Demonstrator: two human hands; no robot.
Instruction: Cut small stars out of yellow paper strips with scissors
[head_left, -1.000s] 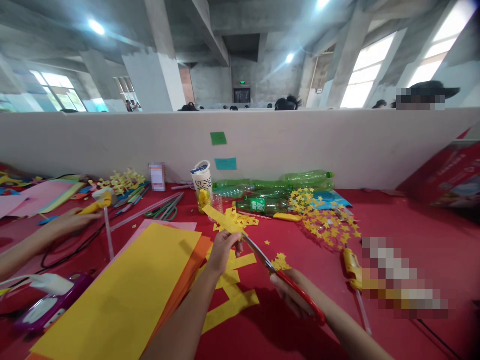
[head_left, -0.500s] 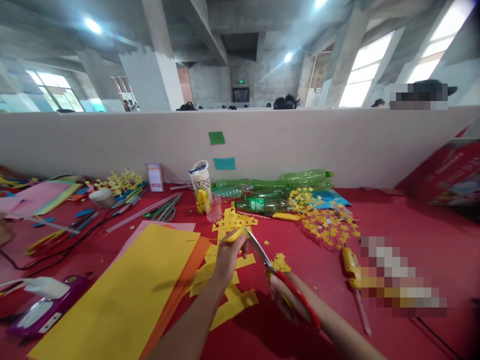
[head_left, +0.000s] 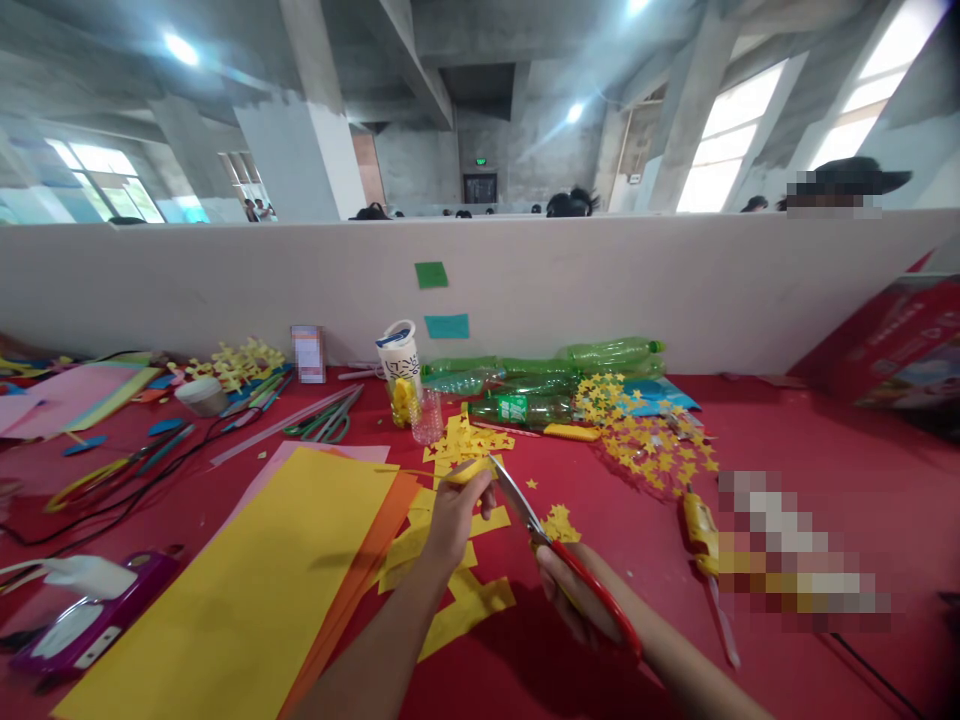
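Note:
My left hand (head_left: 456, 510) pinches a yellow paper piece (head_left: 469, 469) above the middle of the table. Red-handled scissors (head_left: 536, 530) are in my right hand (head_left: 574, 590), their blade tips at the edge of that piece. Below my hands lie yellow paper strips (head_left: 472, 605), and small cut yellow pieces (head_left: 560, 524) sit just beyond the scissors. Behind my left hand is yellow paper with star-shaped holes (head_left: 461, 437). Many yellow stars (head_left: 660, 447) are spread to the right. Large yellow sheets (head_left: 247, 590) lie over orange ones at the left.
Green bottles (head_left: 525, 380), a white cup (head_left: 400, 365) and a clear cup (head_left: 427, 418) stand or lie before the partition (head_left: 600, 280). A yellow glue gun (head_left: 701, 530) is at right; a purple power strip (head_left: 97, 610) and green scissors (head_left: 330, 418) are at left.
At the far left, another person's hand and the thin strip near it have moved away. My hands and the scissors hold nearly the same pose, and the view has shifted slightly.

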